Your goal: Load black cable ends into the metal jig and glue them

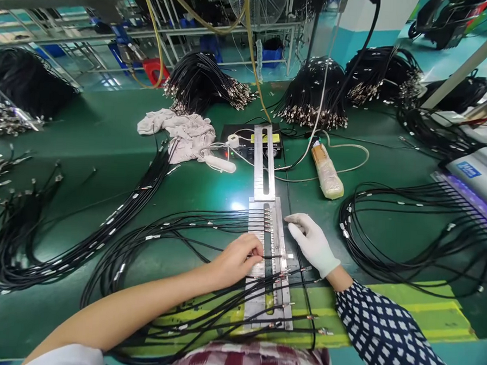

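Note:
My bare left hand (241,258) pinches a black cable (273,256) above the slotted metal jig (281,244). That cable's end, with a small connector (289,256), sticks out to the right across the jig. My right hand (311,243), in a white glove with bare fingertips, hovers just right of the jig, its fingers apart and nothing visible in them. Several cables lie side by side in the jig's upper slots, their metal connectors (268,219) lined up. Closer to me, more loose black cables (224,307) cross the jig's lower part.
Behind the jig stands a black control box (245,140) with a metal bracket (264,167). A crumpled cloth (189,130) and a wrapped handle-like tool (328,173) lie nearby. Cable bundles (210,80) line the back; a machine with purple light (484,184) is at right.

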{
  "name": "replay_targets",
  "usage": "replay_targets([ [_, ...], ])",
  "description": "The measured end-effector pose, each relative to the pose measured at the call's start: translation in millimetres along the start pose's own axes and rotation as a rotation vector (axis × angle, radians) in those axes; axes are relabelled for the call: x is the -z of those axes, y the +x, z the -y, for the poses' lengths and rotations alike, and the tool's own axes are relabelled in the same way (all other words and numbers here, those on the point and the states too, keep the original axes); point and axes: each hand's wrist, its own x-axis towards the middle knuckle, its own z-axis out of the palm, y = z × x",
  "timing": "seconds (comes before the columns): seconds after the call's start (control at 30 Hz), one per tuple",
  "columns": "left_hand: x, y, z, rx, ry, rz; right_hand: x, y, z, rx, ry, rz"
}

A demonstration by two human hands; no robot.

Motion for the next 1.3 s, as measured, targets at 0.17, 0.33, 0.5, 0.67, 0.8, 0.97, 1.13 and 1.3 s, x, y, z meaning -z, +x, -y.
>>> replay_targets([
  [0.17, 22.7, -10, 20, 0.047, 0.043, -0.223, 0, 1, -1, -0.007, 0.006, 0.003],
  [0.33, 37.0, -7, 39, -0.174, 0.202, -0.232, -1, 1, -1, -0.006, -0.005, 0.005],
  [0.5, 39.2, -1, 48, -0.327, 0.302, -0.182, -1, 1, 1, 0.005, -0.028, 0.011],
  [0.67, 39.1, 2, 51, -0.374, 0.463, -0.105, -1, 1, 3, -0.015, -0.062, 0.015],
  [0.8, 35.6, 5, 50, -0.411, 0.592, -0.100, -1, 1, 4, -0.015, -0.073, 0.023],
  [0.97, 31.2, 7, 54, -0.421, 0.581, -0.120, 0, 2, 6, -0.006, -0.116, 0.034],
  [1.13, 24.0, -6, 60, -0.409, 0.607, -0.232, 2, 3, 7, 0.037, -0.182, 0.045],
  [1.3, 21.2, -16, 57, -0.262, 0.612, -0.140, 1, 4, 4, 0.056, -0.212, 0.054],
])
